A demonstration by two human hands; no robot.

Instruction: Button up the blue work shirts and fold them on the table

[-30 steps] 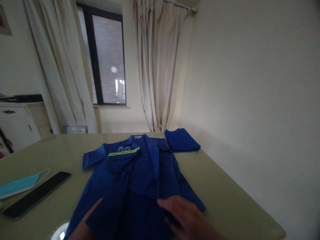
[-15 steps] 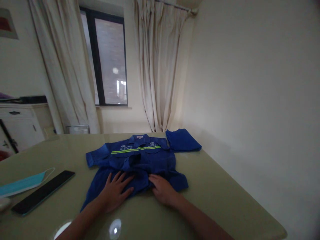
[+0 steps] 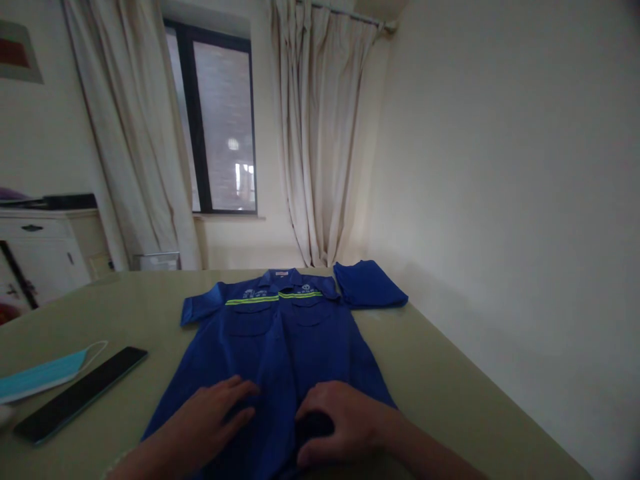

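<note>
A dark blue short-sleeved shirt [image 3: 265, 347] lies front up on the table, its collar away from me. Yellow-green stripes and pale printing cross its chest, above two flap pockets. Over the lower left part of the shirt is my left hand [image 3: 215, 410], its fingers loosely extended and holding nothing. My right hand [image 3: 350, 423] is curved over the lower front near the button placket, thumb and fingers apart with dark cloth visible in the gap. The shirt's bottom hem is out of view or hidden by my arms.
A folded blue garment [image 3: 373, 285] lies beyond the shirt's right shoulder, beside the wall. To the left on the table [image 3: 135, 307] are a black phone [image 3: 83, 393] and a light blue face mask [image 3: 45, 373]. Curtains and a window stand behind.
The shirt's lower part, bunched up before, now lies spread toward me. Both hands have come nearer to me, and my right hand's thumb has parted from its fingers.
</note>
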